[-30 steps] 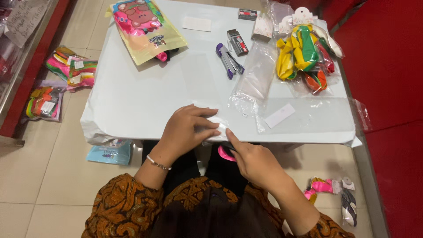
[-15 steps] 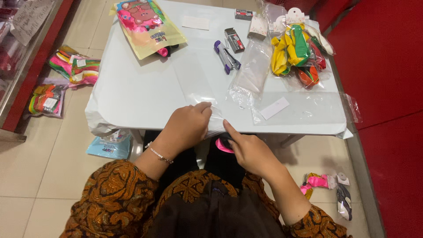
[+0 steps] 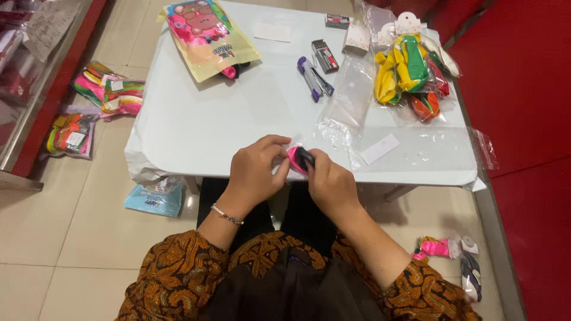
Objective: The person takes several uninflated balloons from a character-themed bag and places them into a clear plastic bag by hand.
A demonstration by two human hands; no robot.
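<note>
1. Hands are meeting at the near edge of the white bench [image 3: 238,125]: the left hand [image 3: 256,172] and the right hand [image 3: 330,181] are both pinching a small pink and black bundle [image 3: 299,159], with both grips closed on it.
2. The bundle is sitting between the fingertips, just above the bench edge; what it is made of is too small to tell.
3. A clear plastic bag [image 3: 348,101] is lying just beyond the right hand, and a white paper slip [image 3: 379,148] is resting beside it.
4. A heap of bright balloons in plastic [image 3: 410,74] is lying at the far right corner.
5. A purple stapler [image 3: 312,78] is lying mid-bench, and a yellow cartoon packet [image 3: 208,35] is resting at the far left.
6. Packets of coloured items [image 3: 110,95] are lying on the floor to the left.
</note>
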